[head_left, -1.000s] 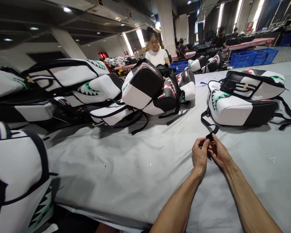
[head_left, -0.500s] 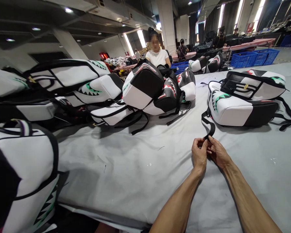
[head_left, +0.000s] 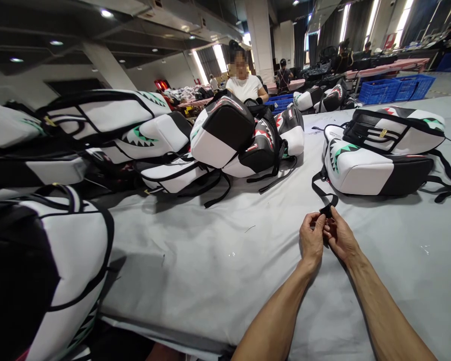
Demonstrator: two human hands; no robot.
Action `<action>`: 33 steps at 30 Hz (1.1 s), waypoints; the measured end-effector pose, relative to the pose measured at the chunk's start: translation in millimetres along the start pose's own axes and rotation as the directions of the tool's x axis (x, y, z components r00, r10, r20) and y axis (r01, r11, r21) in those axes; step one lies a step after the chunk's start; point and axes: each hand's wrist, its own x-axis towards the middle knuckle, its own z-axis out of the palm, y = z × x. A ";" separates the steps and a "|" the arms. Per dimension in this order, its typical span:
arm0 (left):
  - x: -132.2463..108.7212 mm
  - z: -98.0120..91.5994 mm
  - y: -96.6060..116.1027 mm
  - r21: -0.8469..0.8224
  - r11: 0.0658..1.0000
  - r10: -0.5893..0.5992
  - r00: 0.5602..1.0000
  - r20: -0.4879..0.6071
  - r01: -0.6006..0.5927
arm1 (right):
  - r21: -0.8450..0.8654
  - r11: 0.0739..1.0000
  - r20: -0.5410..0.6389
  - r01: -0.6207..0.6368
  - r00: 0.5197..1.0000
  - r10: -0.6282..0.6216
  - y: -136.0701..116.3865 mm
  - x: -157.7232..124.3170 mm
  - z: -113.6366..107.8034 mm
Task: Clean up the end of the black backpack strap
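Note:
My left hand (head_left: 311,235) and my right hand (head_left: 340,233) meet over the table, fingers closed on the end of a black strap (head_left: 326,210). The strap's end is bunched between my thumbs and fingertips, and part of it is hidden by them. From there it curves back to a white and black backpack (head_left: 376,168) with green and black shark teeth, lying on its side just beyond my hands. On top of it rests a second backpack (head_left: 394,133) with a striped handle.
Several similar backpacks (head_left: 221,133) are piled across the far left of the grey table cover (head_left: 195,250). A large backpack (head_left: 78,235) stands at the near left. A person (head_left: 244,85) is behind the pile, with blue crates (head_left: 396,89) further back.
My fingers have shifted slightly on the strap, whose end is now folded up between them. The near-left backpack has moved to the right.

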 end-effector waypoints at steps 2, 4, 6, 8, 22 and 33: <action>0.0 -0.5 -1.7 0.017 1.000 0.013 1.000 0.003 -0.013 | 0.019 1.000 0.005 0.002 1.000 -0.002 -0.3 1.0 -0.1; 0.4 -0.7 -3.6 0.017 1.000 0.014 1.000 0.011 -0.015 | 0.036 0.999 0.000 0.008 1.000 -0.008 -0.8 1.6 0.1; 1.0 -0.5 -5.2 0.000 1.000 0.008 1.000 0.017 -0.008 | 0.039 0.999 -0.002 0.012 1.000 -0.012 -1.3 1.6 0.3; 1.7 -0.3 -6.4 -0.015 1.000 0.003 1.000 0.018 -0.003 | 0.031 0.999 0.003 0.012 1.000 -0.012 -1.5 1.1 0.6; 1.6 -1.0 -5.7 -0.058 0.997 -0.056 0.997 -0.048 0.054 | -0.104 0.995 0.012 0.010 1.000 -0.009 1.5 -5.6 4.6; -0.5 0.1 3.2 -0.079 0.994 -0.081 0.996 -0.029 0.079 | -0.089 0.996 -0.004 0.018 1.000 -0.019 2.9 -4.4 2.0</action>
